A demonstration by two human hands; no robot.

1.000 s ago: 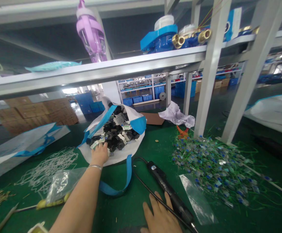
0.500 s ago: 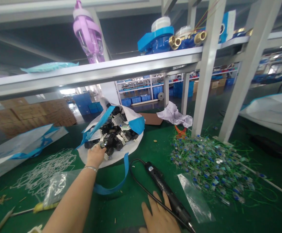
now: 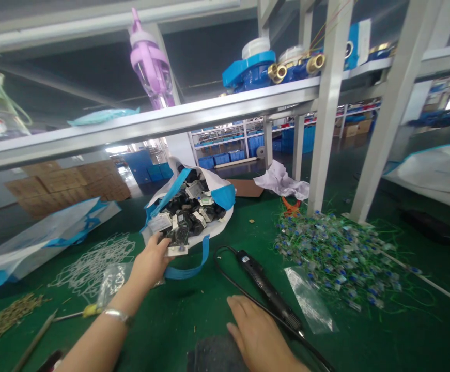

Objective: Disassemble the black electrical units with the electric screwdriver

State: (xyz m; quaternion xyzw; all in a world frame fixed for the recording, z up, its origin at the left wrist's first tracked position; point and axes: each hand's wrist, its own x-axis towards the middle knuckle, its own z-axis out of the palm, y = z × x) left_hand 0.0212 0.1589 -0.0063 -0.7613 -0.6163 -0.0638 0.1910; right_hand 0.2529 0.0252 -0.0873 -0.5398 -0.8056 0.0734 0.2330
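Observation:
At the near side of a white and blue bag full of black and white parts, my left hand is closed on a black part with a white base. Its fingertips are partly hidden behind the part. My right hand lies low on the green table, holding nothing, with fingers stretched out and thumb apart. Beside it are a dark grey block and a black electric screwdriver, whose cable loops toward the bag.
A heap of green-wired seals spreads on the right, with a clear plastic bag before it. White wire loops, small brass-coloured pieces and a yellow-handled screwdriver lie left. A shelf with blue water meters crosses above.
My left hand has drawn a black and white part toward the bag's near edge. My right hand's spread fingers have come closer together, beside the grey block. The view has shifted a little left.

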